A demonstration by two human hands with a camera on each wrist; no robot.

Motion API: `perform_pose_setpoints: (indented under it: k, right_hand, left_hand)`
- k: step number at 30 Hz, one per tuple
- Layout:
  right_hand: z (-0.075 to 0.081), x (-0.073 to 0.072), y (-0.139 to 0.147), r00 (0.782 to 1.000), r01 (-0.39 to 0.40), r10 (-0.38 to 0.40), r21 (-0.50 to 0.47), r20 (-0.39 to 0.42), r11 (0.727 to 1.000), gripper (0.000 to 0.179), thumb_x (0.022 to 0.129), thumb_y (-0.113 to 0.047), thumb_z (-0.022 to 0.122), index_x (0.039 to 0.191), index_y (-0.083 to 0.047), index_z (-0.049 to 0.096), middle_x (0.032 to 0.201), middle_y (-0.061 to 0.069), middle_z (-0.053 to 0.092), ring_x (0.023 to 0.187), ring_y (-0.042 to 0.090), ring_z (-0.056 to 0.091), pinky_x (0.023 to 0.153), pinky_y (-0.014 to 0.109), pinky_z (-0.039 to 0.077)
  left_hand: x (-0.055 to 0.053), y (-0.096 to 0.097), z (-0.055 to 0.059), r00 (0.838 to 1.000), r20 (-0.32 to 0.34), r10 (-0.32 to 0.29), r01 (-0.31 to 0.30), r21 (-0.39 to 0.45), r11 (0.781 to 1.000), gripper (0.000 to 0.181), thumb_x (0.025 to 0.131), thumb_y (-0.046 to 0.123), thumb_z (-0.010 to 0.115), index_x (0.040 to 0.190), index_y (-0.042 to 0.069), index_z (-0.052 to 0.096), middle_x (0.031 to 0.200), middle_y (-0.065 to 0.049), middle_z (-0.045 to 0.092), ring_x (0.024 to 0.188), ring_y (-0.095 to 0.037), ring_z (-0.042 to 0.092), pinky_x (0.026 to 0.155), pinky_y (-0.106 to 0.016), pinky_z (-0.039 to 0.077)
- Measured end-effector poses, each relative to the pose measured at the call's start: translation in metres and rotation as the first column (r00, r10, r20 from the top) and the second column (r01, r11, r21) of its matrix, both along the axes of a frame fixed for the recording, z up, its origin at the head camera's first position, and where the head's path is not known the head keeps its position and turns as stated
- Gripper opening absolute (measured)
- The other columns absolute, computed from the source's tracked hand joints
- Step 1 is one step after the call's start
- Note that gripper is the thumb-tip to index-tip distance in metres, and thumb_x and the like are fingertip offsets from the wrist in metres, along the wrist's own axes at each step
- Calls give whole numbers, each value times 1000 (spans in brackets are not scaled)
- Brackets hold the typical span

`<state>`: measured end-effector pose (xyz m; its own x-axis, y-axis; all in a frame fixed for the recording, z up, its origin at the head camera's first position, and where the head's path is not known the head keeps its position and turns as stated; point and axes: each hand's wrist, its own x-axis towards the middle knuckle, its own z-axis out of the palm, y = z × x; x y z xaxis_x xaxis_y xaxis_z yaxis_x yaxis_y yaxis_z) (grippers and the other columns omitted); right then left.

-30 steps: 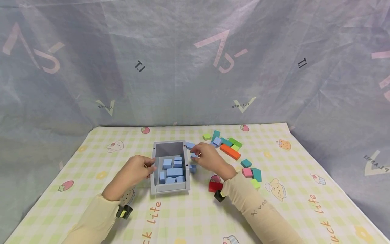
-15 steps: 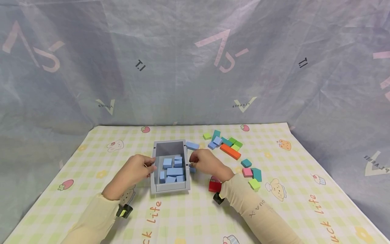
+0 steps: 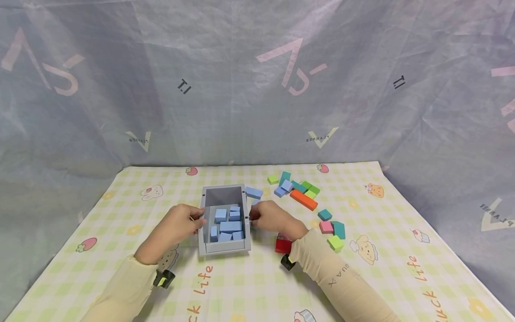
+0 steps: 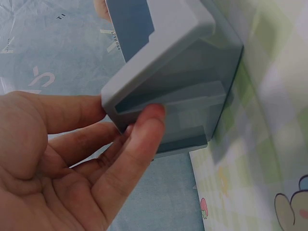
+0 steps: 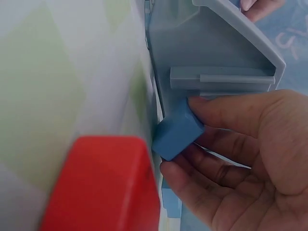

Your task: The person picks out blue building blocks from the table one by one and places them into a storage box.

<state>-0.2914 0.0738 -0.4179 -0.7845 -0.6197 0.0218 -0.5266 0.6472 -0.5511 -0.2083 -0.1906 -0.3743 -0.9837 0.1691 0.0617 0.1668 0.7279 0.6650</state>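
A grey plastic box (image 3: 224, 247) with several light-blue blocks (image 3: 231, 227) inside stands between the two hands. At its left wall, my left hand (image 3: 175, 226) grips the rim with its fingertips; the left wrist view shows the fingers (image 4: 79, 113) right at the box's outer edge and ledge. On the other side, my right hand (image 3: 275, 218) is low beside the box's right wall. In the right wrist view it pinches a small blue block (image 5: 178, 131), held tilted close to the cloth and the wall. The head view hides this block behind the right hand.
A longer blue block (image 3: 254, 192) lies by the box's far right corner. A red block (image 3: 283, 245) sits near the right wrist. Farther right are an orange bar (image 3: 303, 200), a pink block (image 3: 326, 227) and several green and teal blocks. Grey fabric (image 3: 241, 112) hangs behind the table.
My right hand has moved a little toward me along the box's right wall, down to the nearer blue block, which it now pinches. The left hand stays on the rim.
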Motion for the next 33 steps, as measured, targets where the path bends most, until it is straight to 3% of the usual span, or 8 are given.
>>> perform_pose_setpoints:
  k: [7, 16, 22, 27, 33]
  right_hand:
    - [-2, 0, 0, 1000, 11, -11, -7, -13, 1000, 6, 86, -6, 70, 84, -11, 74, 72, -7, 65, 64, 9, 54, 60, 25, 47]
    - [0, 1, -1, 999, 32, -31, -6, 40, 999, 6, 89, -6, 69, 89, -10, 75, 76, -5, 67, 67, 12, 56, 63, 26, 49]
    - [2, 0, 4, 999, 31, -31, 27, 12, 999, 5, 89, -12, 73, 91, -9, 76, 78, -6, 67, 69, 12, 57, 66, 27, 50]
    - [6, -4, 15, 995, 86, -84, 42, -50, 995, 4, 88, -14, 76, 86, -10, 76, 76, -6, 67, 68, 12, 56, 65, 28, 49]
    - [14, -11, 26, 982, 187, -185, 50, -42, 981, 5, 88, -16, 76, 84, -13, 75, 76, -6, 66, 68, 14, 56, 63, 28, 48]
  left_hand:
    - [0, 0, 1, 1000, -5, -3, 3, -6, 1000, 31, 91, 5, 69, 120, -4, 70, 93, -10, 74, 55, -12, 53, 48, -24, 39]
    - [-1, -1, -1, 1000, -15, -8, 7, -10, 1000, 29, 92, 5, 69, 119, -4, 70, 104, -13, 74, 55, -12, 54, 49, -25, 39]
    - [-1, -1, -2, 1000, -13, -19, 19, -1, 1000, 29, 92, 5, 68, 119, -4, 71, 115, -19, 71, 54, -12, 54, 48, -24, 39]
    - [-1, -2, -2, 1000, -9, -20, 20, 0, 1000, 29, 92, 5, 68, 119, -4, 70, 116, -19, 70, 55, -12, 54, 48, -24, 39]
    - [-1, -2, -2, 1000, -11, -18, 17, -2, 1000, 29, 92, 5, 68, 119, -4, 70, 110, -16, 73, 54, -12, 53, 48, -24, 39]
